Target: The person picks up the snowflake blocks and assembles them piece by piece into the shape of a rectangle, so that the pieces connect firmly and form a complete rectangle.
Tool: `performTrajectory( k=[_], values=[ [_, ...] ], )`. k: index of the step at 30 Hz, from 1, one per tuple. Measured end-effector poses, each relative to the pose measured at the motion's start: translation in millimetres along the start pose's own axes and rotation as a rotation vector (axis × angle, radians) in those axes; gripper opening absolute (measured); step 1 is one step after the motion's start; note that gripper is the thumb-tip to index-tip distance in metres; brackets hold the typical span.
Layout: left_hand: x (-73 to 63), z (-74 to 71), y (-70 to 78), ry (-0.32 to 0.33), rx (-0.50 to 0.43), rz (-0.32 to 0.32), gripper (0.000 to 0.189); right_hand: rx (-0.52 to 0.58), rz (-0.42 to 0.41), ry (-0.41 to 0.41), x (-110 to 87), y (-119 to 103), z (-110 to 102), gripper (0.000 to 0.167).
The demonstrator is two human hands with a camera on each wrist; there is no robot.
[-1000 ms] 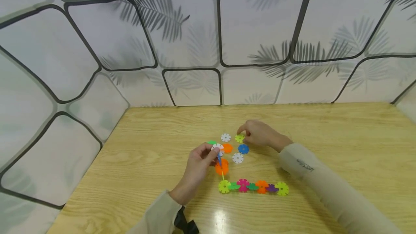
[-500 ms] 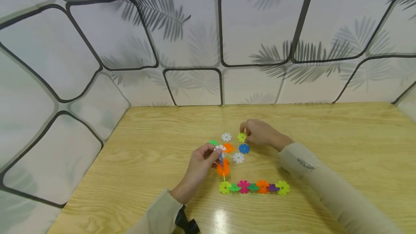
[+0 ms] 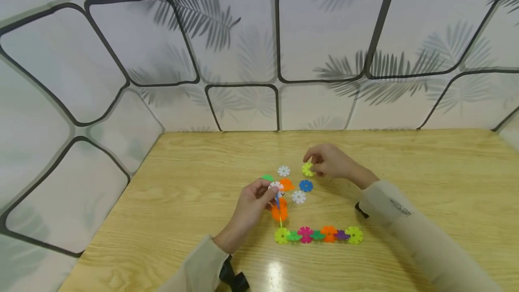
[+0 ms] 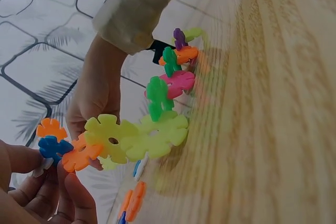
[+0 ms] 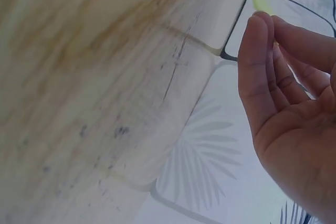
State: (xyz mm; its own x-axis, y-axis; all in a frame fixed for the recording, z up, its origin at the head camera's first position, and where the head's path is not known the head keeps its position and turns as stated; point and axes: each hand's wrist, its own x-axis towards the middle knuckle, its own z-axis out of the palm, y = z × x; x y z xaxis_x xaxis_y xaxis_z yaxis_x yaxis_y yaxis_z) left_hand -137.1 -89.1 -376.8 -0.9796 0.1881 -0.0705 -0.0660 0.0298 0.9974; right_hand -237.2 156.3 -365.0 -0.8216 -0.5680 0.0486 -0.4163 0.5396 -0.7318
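Observation:
My left hand [image 3: 250, 202] pinches a white snowflake disc [image 3: 275, 187] at the upper end of an L-shaped chain of interlocking discs. A blue disc [image 4: 53, 148], an orange disc [image 4: 81, 152] and a yellow disc [image 4: 109, 138] run down from there to the yellow corner disc [image 3: 282, 236]. Along the table, the chain's bottom row goes right through green, a pink disc [image 3: 305, 234], green, orange and purple to a yellow end disc [image 3: 354, 235]. Behind the loose pieces, my right hand [image 3: 335, 163] pinches a loose yellow disc [image 3: 307, 169] between thumb and fingers, which partly cover it.
Loose discs lie between the hands: a far white disc [image 3: 284, 171], a blue one [image 3: 306, 185], a near white disc [image 3: 298, 197] and an orange one [image 3: 287, 184]. A green disc [image 3: 267, 178] shows behind my left fingers. The wooden table [image 3: 425, 161] meets a patterned backdrop [image 3: 316, 107].
My right hand has taken the yellow disc between thumb and fingers and shifted slightly right with it. The left hand keeps its hold on the chain, almost still.

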Motion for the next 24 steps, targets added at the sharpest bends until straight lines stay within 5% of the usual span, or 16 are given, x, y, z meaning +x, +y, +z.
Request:
performTrajectory(
  k=[24],
  values=[
    [2.2, 0.4, -1.7, 0.012, 0.014, 0.0, 0.011, 0.398, 0.042, -0.023, -31.8, -21, 0, 0.004]
  ],
)
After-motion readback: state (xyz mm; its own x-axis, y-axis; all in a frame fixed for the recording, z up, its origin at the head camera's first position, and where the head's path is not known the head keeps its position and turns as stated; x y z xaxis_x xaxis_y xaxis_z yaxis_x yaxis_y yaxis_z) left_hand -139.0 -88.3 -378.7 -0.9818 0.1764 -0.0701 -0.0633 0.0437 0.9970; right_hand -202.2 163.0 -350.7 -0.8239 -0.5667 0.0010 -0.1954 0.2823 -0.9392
